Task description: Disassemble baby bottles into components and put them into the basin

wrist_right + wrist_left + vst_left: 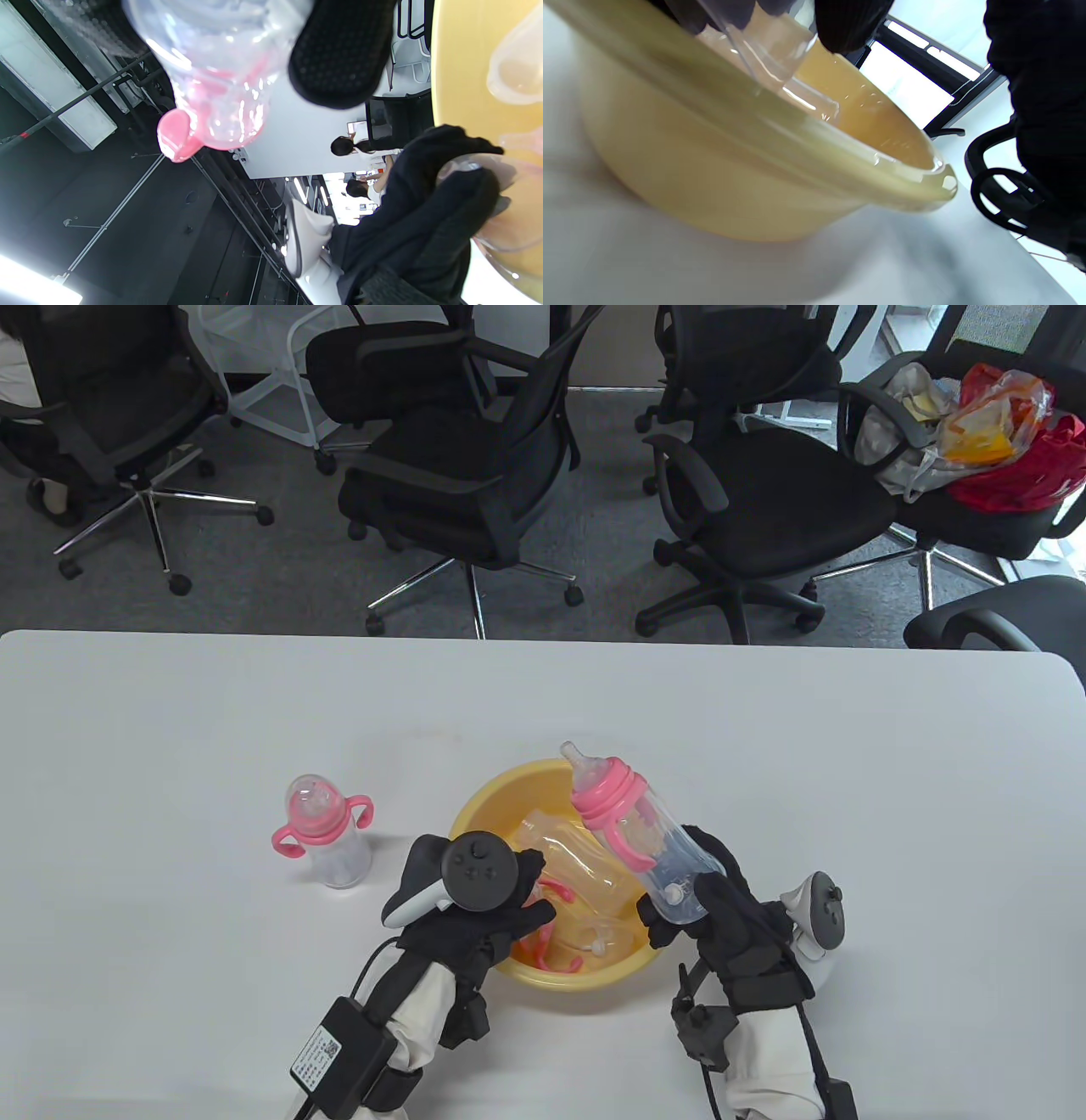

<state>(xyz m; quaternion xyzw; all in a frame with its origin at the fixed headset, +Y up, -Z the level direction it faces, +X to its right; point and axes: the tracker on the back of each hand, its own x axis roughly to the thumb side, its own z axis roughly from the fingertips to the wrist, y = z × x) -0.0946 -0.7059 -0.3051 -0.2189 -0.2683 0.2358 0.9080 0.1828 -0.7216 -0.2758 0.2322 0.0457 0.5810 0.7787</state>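
1. Your right hand [721, 916] is grasping a baby bottle [645, 840] by its clear base, fingers curled round it; the bottle tilts with its teat toward 11 o'clock, over the 3 o'clock rim of the yellow basin [475, 814].
2. That held bottle is fully assembled: pink collar, pink handles and teat are all on it.
3. Your left hand [479, 903] reaches into the basin from its 8 o'clock side, and in the left wrist view its fingertips [848, 25] pinch a clear bottle body [763, 51] just inside the rim.
4. Inside the basin lie clear bottle bodies, pink parts and a teat.
5. A second, capped bottle [327, 831] with pink handles stands upright on the counter [170, 729], at 9 o'clock from the basin and apart from it.
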